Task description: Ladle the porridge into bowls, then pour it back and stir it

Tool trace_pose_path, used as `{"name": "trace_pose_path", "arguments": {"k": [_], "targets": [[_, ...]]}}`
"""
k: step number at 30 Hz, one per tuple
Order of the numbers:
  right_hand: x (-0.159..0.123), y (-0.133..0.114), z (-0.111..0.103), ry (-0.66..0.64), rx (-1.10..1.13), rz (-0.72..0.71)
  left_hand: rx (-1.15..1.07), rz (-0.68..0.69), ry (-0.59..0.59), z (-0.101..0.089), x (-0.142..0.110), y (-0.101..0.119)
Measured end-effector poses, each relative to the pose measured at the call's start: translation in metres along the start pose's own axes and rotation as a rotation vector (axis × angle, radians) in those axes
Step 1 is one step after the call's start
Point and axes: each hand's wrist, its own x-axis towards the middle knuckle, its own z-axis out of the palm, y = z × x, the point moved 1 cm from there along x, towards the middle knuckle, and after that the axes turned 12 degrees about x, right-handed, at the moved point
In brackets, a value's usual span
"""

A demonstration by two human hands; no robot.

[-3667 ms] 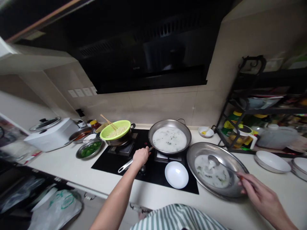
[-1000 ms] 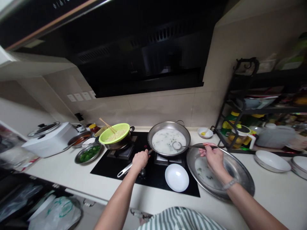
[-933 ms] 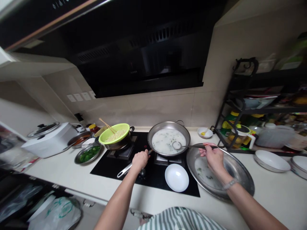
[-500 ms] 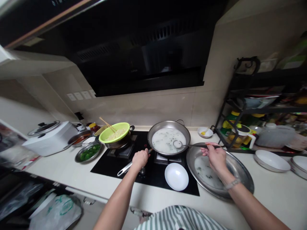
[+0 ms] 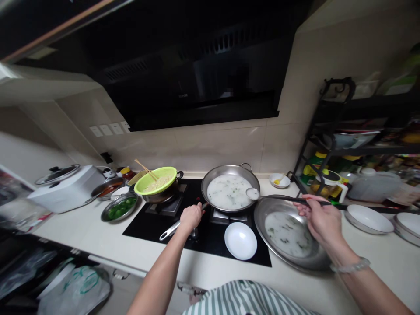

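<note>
My left hand is closed round the long metal handle of the steel pan, which sits on the black hob and holds white soup with green bits. My right hand grips the dark handle of a ladle. Its bowl is full of white soup and hangs over the pan's right rim, beside the big steel basin that holds some of the same soup. An empty white bowl rests on the hob in front of the pan.
A green colander with noodles and chopsticks sits on a pot on the left burner. Left of it are a dish of greens and a white cooker. A black rack and white bowls stand right.
My right hand left the basin, dipped the ladle into the pan, and has now lifted it full and drawn it right, to the pan's rim. My left hand stayed on the handle.
</note>
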Motion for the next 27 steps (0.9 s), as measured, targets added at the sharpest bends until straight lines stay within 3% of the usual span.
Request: {"name": "trace_pose_path", "arguments": {"k": [4, 9, 13, 17, 21, 24, 27], "targets": [[-0.002, -0.019, -0.024, 0.067, -0.023, 0.026, -0.001, -0.005, 0.008, 0.002, 0.001, 0.0], [-0.006, -0.022, -0.067, 0.132, -0.149, -0.007, -0.007, -0.002, 0.012, 0.003, 0.001, 0.0], [-0.018, -0.023, -0.093, 0.031, -0.381, -0.166, -0.009, -0.004, 0.006, 0.002, 0.0, 0.0], [-0.036, -0.033, -0.103, -0.148, -0.52, -0.296, -0.008, -0.006, -0.003, 0.002, 0.0, 0.0], [-0.049, -0.037, -0.107, -0.267, -0.587, -0.288, -0.005, -0.01, -0.004, 0.001, 0.0, 0.0], [-0.054, -0.032, -0.108, -0.294, -0.604, -0.261, -0.005, -0.011, 0.0, 0.0, -0.001, 0.0], [-0.054, -0.026, -0.1, -0.182, -0.5, -0.324, -0.009, -0.007, 0.004, 0.0, -0.001, 0.0]]}}
